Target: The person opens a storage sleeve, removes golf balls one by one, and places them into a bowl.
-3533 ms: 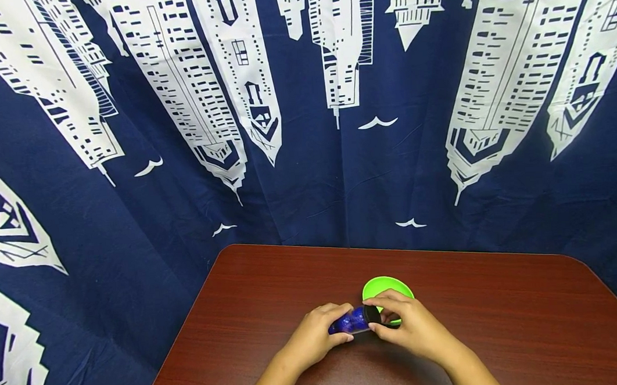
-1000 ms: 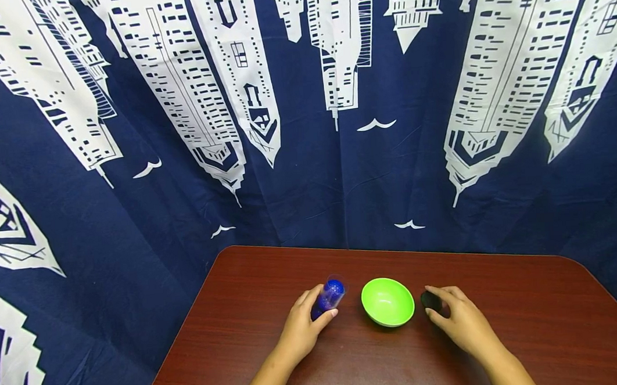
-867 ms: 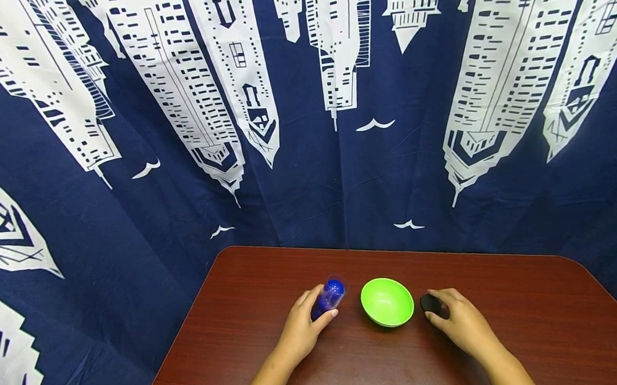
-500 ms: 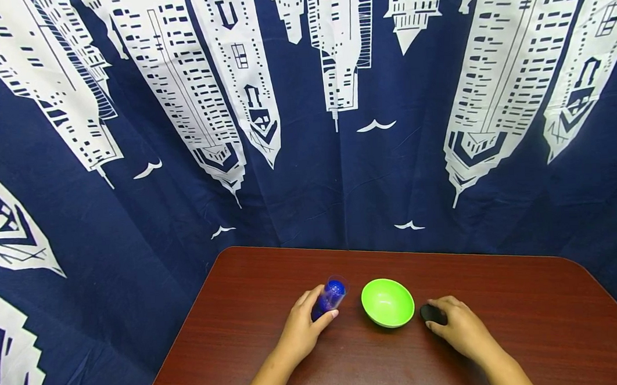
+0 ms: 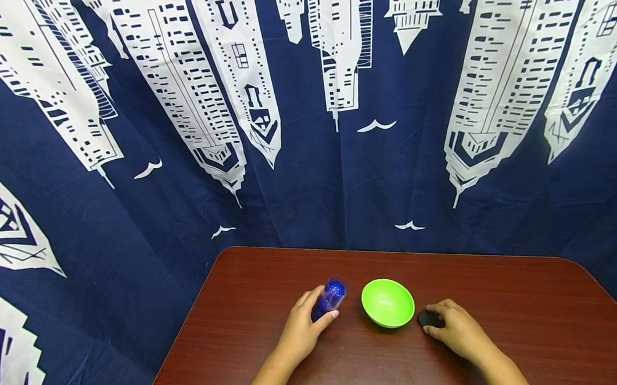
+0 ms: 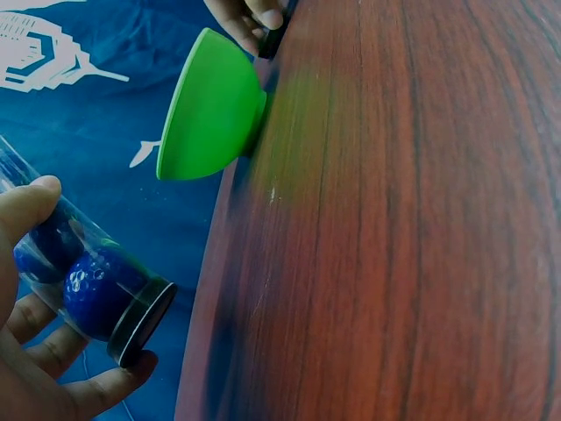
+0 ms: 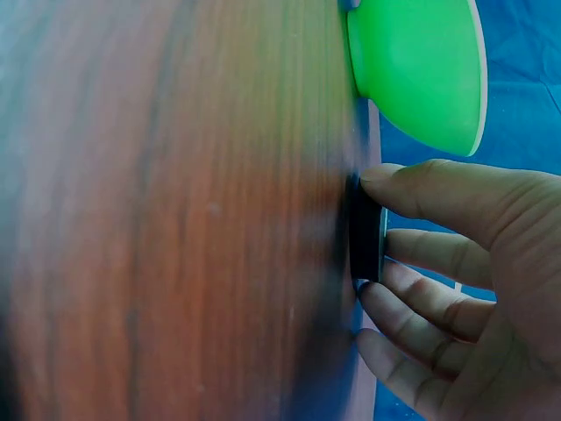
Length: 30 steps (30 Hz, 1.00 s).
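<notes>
Bowl (image 5: pixel 387 302) mid-table (image 5: pixel 530 320), tube (image 5: pixel 328 298) left of it (in left hand (image 5: pixel 301 331)), cap (image 5: pixel 428 317) right

1 green bowl (image 5: pixel 387 302), 1 clear tube (image 5: pixel 329 298), 1 black cap (image 5: pixel 428 318), 2 blue balls (image 6: pixel 98 288)

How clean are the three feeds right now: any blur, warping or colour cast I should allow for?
Head view: sharp, evenly lit, but wide-angle bends the curtain print. Left wrist view: tube and green bowl are crisp, while the table grain smears and picks up a blue-green tinge. Right wrist view: the table is heavily blurred, though the black cap and right hand stay fairly clear.
</notes>
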Available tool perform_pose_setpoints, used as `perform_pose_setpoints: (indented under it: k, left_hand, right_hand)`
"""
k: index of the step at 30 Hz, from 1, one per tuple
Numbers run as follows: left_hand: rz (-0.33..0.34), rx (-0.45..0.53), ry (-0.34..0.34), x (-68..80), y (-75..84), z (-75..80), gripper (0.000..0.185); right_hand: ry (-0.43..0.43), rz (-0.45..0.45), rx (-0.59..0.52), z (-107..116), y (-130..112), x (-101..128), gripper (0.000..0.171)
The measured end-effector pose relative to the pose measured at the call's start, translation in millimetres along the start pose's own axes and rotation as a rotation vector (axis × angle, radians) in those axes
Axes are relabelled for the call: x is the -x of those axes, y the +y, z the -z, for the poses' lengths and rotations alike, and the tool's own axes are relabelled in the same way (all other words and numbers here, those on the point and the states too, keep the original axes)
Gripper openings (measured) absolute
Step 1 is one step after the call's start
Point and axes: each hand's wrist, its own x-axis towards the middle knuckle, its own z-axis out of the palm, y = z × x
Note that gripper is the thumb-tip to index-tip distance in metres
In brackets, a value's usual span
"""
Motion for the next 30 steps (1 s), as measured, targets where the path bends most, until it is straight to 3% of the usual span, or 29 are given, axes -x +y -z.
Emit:
perform_pose_setpoints:
  k: [18,24,30]
  left_hand:
    - [-0.013,0.007,0.012,-1.3,-0.8,0.0,0.058]
    - [-0.015,0.001,0.024,-1.9,1.6,0.7,0.057]
    - [-0.033,-0.018,0.045,-2.6,3.7,1.0,0.052]
  right_hand:
    - [0.012,-0.007,0.000,0.0,-1.2,-0.2,0.054]
    - [0.102,-0.003,0.001,4.1,-6.9,1.9,0.046]
    - [0.228,0.058,-0.035,8.1,-15.5,1.8,0.040]
